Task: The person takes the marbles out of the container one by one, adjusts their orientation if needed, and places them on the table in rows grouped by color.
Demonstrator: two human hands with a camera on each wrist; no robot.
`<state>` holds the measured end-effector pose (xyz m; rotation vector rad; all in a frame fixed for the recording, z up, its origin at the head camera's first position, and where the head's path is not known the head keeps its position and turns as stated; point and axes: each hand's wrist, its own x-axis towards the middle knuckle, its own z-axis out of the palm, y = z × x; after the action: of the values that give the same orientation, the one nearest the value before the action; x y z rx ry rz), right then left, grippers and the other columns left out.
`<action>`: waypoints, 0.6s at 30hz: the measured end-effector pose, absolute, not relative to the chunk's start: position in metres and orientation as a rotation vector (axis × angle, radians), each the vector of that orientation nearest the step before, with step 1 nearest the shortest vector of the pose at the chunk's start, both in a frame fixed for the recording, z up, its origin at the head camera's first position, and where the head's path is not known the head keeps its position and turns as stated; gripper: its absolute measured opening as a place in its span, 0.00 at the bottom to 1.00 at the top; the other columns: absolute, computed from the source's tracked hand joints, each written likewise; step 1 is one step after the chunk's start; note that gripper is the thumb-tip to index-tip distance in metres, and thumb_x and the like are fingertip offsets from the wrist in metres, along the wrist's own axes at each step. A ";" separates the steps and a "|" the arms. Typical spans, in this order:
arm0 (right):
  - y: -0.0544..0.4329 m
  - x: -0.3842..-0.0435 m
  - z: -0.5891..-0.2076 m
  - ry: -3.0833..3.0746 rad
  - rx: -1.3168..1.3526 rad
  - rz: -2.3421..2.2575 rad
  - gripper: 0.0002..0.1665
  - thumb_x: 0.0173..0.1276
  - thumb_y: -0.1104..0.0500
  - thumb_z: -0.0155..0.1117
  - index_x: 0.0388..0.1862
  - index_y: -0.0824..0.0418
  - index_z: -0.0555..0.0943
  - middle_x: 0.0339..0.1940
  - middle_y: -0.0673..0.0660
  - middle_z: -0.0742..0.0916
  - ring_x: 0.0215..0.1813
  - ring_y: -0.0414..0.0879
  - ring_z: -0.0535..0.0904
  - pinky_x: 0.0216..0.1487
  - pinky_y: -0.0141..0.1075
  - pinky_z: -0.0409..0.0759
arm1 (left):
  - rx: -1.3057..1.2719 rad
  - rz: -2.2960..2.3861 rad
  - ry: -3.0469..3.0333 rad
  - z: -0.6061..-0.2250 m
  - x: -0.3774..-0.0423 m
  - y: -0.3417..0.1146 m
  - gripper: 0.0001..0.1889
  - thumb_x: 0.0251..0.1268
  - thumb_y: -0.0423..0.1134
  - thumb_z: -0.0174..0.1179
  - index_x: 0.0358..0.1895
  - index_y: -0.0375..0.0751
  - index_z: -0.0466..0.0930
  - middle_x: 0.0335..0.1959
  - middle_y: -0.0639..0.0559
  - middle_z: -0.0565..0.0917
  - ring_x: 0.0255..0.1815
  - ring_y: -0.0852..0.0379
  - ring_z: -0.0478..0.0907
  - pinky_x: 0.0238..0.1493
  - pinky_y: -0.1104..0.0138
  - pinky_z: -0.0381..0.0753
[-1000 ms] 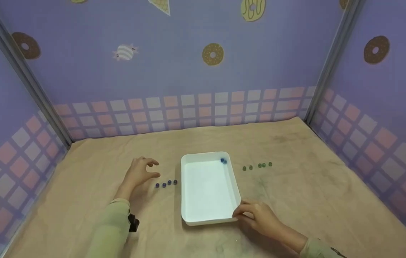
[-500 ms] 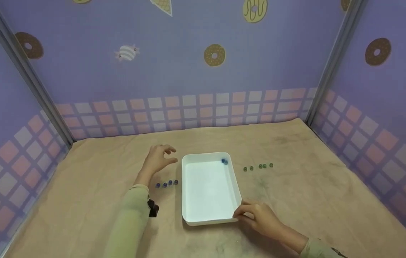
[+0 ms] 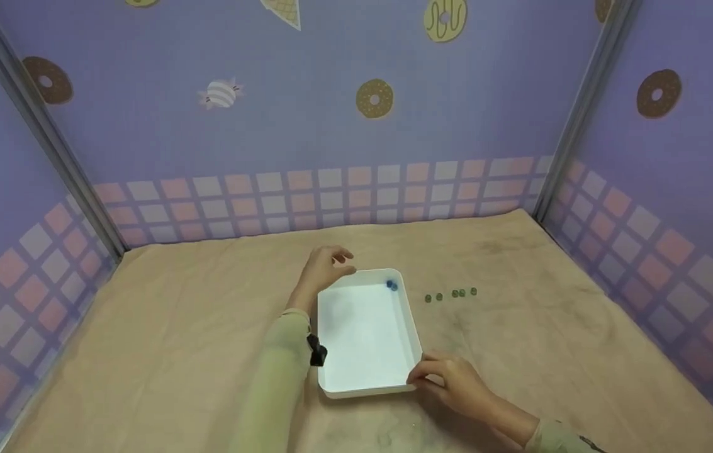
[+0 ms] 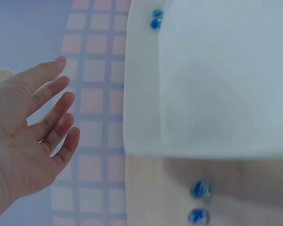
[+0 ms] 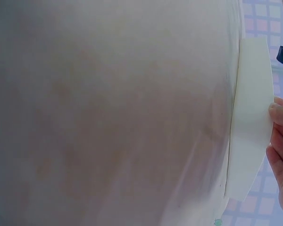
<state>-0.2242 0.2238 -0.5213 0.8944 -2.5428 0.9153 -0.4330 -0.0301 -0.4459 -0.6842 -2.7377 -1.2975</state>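
Observation:
A white rectangular tray lies on the cloth, with two blue marbles together in its far right corner. My left hand hovers at the tray's far left corner, fingers loosely bent and holding nothing. In the left wrist view, two more blue marbles lie on the cloth outside the tray; my left arm hides that row in the head view. At the near right corner my right hand pinches the tray's rim, the thumb against the wall in the right wrist view.
Several green marbles stand in a loose row to the right of the tray. Beige cloth covers the table, and purple printed panels enclose its back and sides.
My left hand has moved right and away from me, from beside the blue marbles to the tray's far left corner. My right hand and the tray have stayed in place.

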 end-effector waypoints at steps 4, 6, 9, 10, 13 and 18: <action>0.225 -0.224 -0.522 -2.537 0.895 0.907 0.03 0.61 0.60 0.72 0.32 0.52 0.88 0.30 0.42 0.84 0.35 0.32 0.76 0.36 0.34 0.81 | -0.666 -1.334 -2.723 -0.455 -0.433 -0.016 0.14 0.64 0.37 0.66 0.51 0.37 0.84 0.50 0.39 0.84 0.53 0.42 0.78 0.58 0.53 0.77; 0.226 -0.223 -0.522 -2.553 0.881 0.910 0.03 0.62 0.60 0.72 0.32 0.51 0.88 0.30 0.42 0.84 0.35 0.31 0.76 0.37 0.33 0.80 | -0.662 -1.342 -2.721 -0.458 -0.433 -0.008 0.13 0.64 0.37 0.66 0.51 0.37 0.83 0.48 0.40 0.84 0.51 0.43 0.78 0.56 0.53 0.78; 0.227 -0.222 -0.522 -2.576 0.860 0.911 0.04 0.62 0.60 0.71 0.32 0.49 0.87 0.30 0.41 0.84 0.36 0.31 0.76 0.37 0.31 0.80 | -0.665 -1.348 -2.740 -0.463 -0.433 0.002 0.13 0.65 0.37 0.65 0.51 0.37 0.83 0.46 0.41 0.85 0.49 0.46 0.79 0.53 0.55 0.79; 0.227 -0.222 -0.522 -2.581 0.854 0.915 0.04 0.62 0.59 0.72 0.33 0.49 0.87 0.31 0.41 0.84 0.36 0.31 0.77 0.38 0.30 0.80 | -0.668 -1.348 -2.751 -0.464 -0.433 0.005 0.13 0.65 0.38 0.65 0.51 0.37 0.83 0.46 0.41 0.85 0.48 0.46 0.80 0.52 0.55 0.79; 0.226 -0.222 -0.523 -2.585 0.850 0.926 0.04 0.62 0.59 0.71 0.33 0.49 0.87 0.31 0.41 0.84 0.37 0.31 0.78 0.38 0.30 0.82 | -0.686 -1.338 -2.779 -0.470 -0.434 0.013 0.13 0.66 0.38 0.64 0.51 0.38 0.83 0.45 0.42 0.85 0.48 0.47 0.81 0.50 0.56 0.80; 0.225 -0.223 -0.522 -2.586 0.862 0.937 0.02 0.64 0.57 0.70 0.34 0.49 0.87 0.32 0.41 0.84 0.38 0.31 0.79 0.38 0.30 0.82 | -0.719 -1.328 -2.814 -0.478 -0.433 0.022 0.13 0.68 0.38 0.62 0.52 0.39 0.82 0.47 0.43 0.85 0.49 0.46 0.81 0.51 0.55 0.80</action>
<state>-0.2229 0.2250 -0.5222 0.8621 -2.5862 0.9370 -0.4332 0.0218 -0.4781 -0.7185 -2.8136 -1.3281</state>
